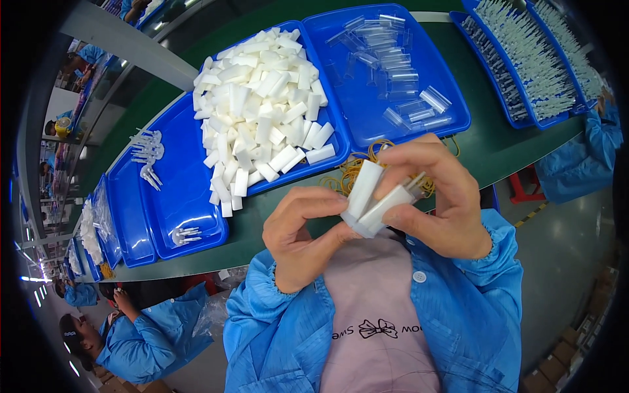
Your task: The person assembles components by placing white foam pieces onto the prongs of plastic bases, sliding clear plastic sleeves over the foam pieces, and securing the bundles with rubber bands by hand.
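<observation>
So the left hand (303, 239) is pinching a plain white block (364, 188) between thumb and fingertip, and the right hand (442, 200) grips a pronged white block (386, 208) with thin pins poking out its upper end. The 2 pieces make a V, lower ends together, held up in front of the chest near the edge of the green table (508, 141). Yellow bands (335, 182) lie just behind, plus 1 blue tray (340, 141) heaped with white pieces (262, 98).

Bright, even light bathed the scene; lamps (35, 279) glared at far left; fisheye edges bowed; corners fell black.
</observation>
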`<act>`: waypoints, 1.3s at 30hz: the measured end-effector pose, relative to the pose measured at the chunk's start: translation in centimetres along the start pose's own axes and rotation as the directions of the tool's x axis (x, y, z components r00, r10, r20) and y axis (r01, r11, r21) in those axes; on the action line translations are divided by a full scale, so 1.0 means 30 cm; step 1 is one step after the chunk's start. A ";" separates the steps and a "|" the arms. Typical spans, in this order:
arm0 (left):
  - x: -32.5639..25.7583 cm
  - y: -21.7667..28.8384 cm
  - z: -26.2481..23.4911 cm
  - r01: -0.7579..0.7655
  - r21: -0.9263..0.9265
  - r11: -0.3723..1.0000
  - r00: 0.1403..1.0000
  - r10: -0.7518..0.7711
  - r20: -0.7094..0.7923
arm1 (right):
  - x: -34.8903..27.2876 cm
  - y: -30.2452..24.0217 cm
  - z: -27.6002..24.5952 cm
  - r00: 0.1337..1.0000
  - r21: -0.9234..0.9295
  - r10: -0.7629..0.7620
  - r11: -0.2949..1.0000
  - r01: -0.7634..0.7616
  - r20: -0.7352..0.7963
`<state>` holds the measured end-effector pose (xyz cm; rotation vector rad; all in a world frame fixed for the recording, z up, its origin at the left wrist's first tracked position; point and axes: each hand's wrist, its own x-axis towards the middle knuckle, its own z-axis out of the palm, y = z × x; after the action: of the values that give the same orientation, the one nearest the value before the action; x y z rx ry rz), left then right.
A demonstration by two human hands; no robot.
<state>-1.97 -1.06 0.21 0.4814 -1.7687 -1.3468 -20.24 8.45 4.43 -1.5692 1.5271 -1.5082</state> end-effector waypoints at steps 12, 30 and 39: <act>0.001 -0.059 -0.049 0.141 0.016 0.990 0.986 -0.139 -0.095 | 0.140 0.423 -0.321 0.963 -0.925 0.265 0.375 -0.057 0.049; -0.008 -0.026 -0.040 -0.192 0.376 0.907 0.981 0.186 0.053 | 0.144 0.319 -0.214 0.979 -0.288 0.107 0.945 -0.154 -0.173; 0.001 0.002 -0.022 -0.360 0.404 0.841 0.931 0.297 0.210 | 0.112 0.093 -0.098 0.961 0.529 0.264 0.806 -0.264 0.078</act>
<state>-1.46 -1.46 0.32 0.3014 -2.1675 -0.7520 -24.70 5.69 4.00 -0.9844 1.1213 -1.5863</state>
